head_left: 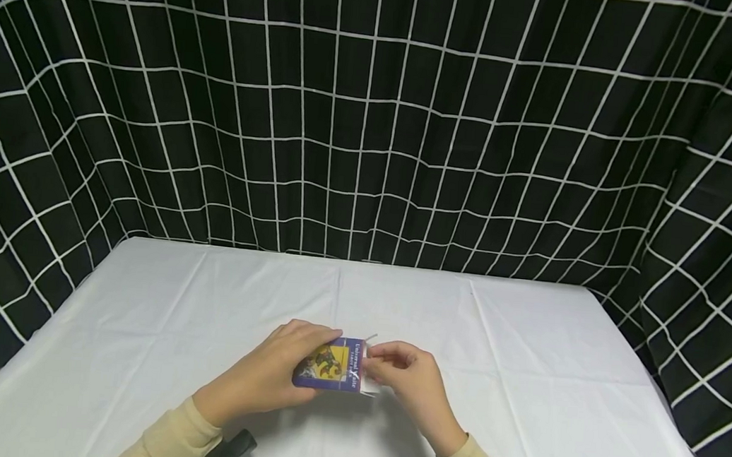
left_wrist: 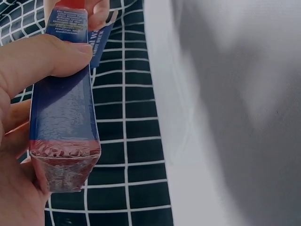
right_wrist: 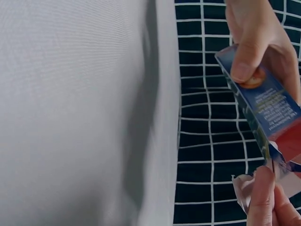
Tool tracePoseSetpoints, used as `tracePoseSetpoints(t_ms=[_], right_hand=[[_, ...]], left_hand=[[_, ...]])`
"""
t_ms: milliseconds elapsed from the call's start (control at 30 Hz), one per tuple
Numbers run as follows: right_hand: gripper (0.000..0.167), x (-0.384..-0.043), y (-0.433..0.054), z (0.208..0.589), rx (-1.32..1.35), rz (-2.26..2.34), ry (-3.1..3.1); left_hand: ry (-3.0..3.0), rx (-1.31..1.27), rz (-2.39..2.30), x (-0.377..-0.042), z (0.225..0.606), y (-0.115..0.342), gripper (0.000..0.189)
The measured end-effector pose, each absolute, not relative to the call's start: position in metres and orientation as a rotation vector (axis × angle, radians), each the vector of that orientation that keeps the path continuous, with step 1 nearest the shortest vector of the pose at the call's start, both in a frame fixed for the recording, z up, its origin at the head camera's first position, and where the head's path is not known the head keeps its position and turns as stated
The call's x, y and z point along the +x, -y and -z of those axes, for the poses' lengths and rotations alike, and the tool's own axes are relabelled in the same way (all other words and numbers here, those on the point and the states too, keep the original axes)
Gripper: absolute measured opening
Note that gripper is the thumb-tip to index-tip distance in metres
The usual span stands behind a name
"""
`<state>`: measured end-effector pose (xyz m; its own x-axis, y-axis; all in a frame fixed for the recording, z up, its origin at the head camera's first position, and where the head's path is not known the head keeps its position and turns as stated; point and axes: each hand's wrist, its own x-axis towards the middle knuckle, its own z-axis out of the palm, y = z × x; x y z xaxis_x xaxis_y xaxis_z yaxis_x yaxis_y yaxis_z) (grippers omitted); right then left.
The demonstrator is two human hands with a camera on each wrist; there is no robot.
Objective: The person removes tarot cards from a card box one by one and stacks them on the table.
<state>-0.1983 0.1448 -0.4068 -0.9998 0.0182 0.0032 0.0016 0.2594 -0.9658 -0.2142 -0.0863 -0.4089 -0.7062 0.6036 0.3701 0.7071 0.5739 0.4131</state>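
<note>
Box [head_left: 337, 365] lies nine-to-three, left hand [head_left: 269, 370] gripping it! Right hand [head_left: 415, 379], fingers pinching, works the open three-o'clock end.

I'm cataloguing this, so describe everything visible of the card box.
The card box is blue with red at both ends, glossy and cardboard-looking, its front bearing a yellow picture panel and "Universal Waite". Crinkled clear film wraps one end; pale flaps jut from the other. The left hand holds it above the white table, front towards the head camera; the right hand pinches at its flapped end.
</note>
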Motion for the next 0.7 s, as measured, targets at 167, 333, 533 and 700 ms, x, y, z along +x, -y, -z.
tracePoseSetpoints(t_ms=[167,333,533,700], right_hand=[[0.023,-0.1972,-0.1416,0.4075,-0.037,-1.827,2.503],[0.022,-0.1963,-0.1413,0.4065,-0.043,-1.828,2.499],[0.021,-0.1972,-0.1427,0.4061,-0.048,-1.841,2.510],[0.020,-0.1965,-0.1445,0.4051,-0.048,-1.854,2.518]], left_hand=[[2.633,-1.105,0.818,-0.2125,0.4076,0.0855,0.080],[2.635,-1.100,0.818,-0.2115,0.4063,0.0852,0.080],[2.620,-1.099,0.811,-0.2125,0.4068,0.0854,0.080],[2.615,-1.097,0.808,-0.2132,0.4080,0.0852,0.081]])
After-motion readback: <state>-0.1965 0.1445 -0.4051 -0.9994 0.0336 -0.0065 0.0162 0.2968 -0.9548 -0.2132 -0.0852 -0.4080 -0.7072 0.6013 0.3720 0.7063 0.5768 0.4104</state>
